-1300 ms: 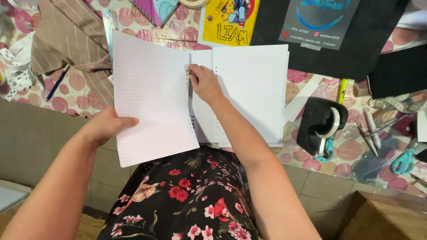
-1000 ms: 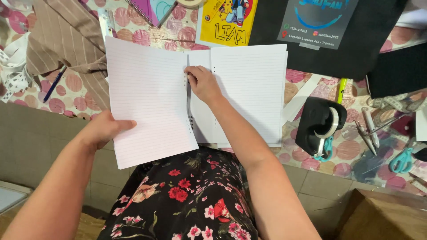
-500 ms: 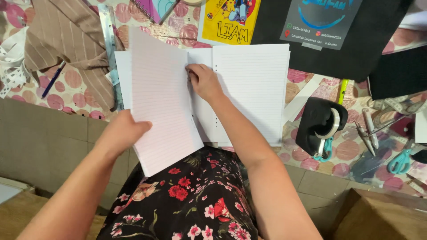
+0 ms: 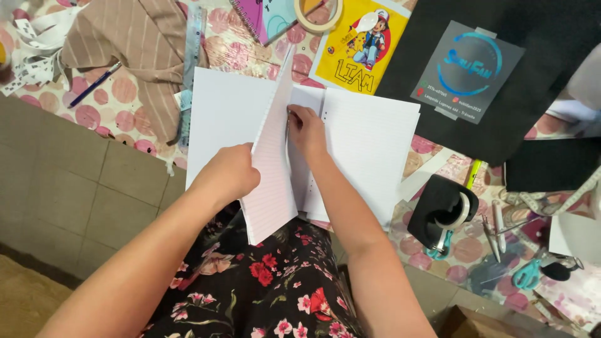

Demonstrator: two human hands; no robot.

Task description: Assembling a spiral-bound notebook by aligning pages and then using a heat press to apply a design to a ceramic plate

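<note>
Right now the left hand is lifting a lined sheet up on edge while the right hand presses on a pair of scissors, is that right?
Not quite. The left hand does hold the lined sheet up on edge, but the right hand presses on the stack of lined paper near its punched edge, not on scissors. The head view shows the turquoise scissors lying untouched far right.

Up and to the left of the left hand [image 4: 226, 175], a table [image 4: 134, 128] under a pale cloth [image 4: 113, 94] printed with pink dots. Directly left of that hand and below it, a floor [image 4: 62, 188] of large grey-beige tiles with thin darker joints. Far down-left of the hand, in the corner, a patch of tan matting [image 4: 25, 307]. Soft, even light, with only faint shadows.
</note>
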